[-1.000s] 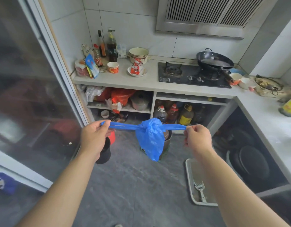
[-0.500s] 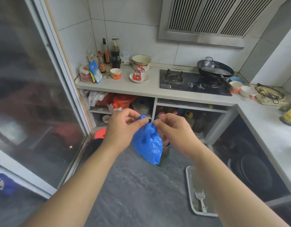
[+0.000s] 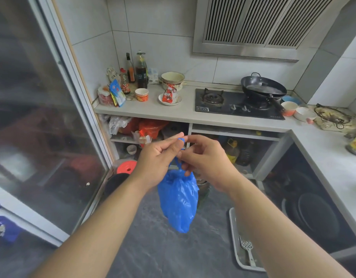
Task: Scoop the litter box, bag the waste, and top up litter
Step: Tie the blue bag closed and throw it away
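Observation:
A small blue plastic bag [image 3: 179, 201] hangs in mid-air in front of me, its neck drawn up into twisted handles. My left hand [image 3: 159, 159] pinches one handle end between thumb and fingers. Close beside it, my right hand [image 3: 205, 157] pinches the other end, with a blue loop showing between the fingertips of both hands. On the floor at the lower right lies the white litter tray [image 3: 233, 233] with a white slotted scoop [image 3: 247, 249] in it; my right forearm hides part of the tray.
A glass sliding door [image 3: 43, 121] runs along the left. The L-shaped counter [image 3: 183, 113] carries bottles, bowls, a gas hob and a black wok [image 3: 263, 87]. Open shelves below hold bags, oil bottles and pots. A red lid [image 3: 126, 167] sits by the door on the grey floor.
The two hands, stretched wide apart with the handles taut, came together above the bag and rose. The bag now hangs lower beneath them, its handles looped between the fingertips.

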`<state>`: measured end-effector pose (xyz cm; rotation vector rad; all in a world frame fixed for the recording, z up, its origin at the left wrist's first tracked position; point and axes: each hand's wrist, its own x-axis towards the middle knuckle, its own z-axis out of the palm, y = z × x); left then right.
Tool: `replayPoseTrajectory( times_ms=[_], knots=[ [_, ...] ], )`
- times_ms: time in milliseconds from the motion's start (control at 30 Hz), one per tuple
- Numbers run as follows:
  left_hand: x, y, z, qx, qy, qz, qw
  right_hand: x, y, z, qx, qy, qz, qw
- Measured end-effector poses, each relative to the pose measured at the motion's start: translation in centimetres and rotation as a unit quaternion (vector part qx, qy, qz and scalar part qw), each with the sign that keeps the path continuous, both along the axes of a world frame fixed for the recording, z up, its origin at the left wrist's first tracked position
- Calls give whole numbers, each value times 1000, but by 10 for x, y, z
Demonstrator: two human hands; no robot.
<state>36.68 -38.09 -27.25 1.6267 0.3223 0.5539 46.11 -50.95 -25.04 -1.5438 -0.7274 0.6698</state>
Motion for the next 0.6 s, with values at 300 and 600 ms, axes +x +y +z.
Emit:
replayPoseTrajectory(
  times_ms=[300,600],
  knots=[
    [-9,-14,-7,3,18,-43,999,4,-5,-14,31,105,50,993],
    [-3,-34,-35,73,135,-14,988,21,-12,-6,13,96,32,995]
  ],
)
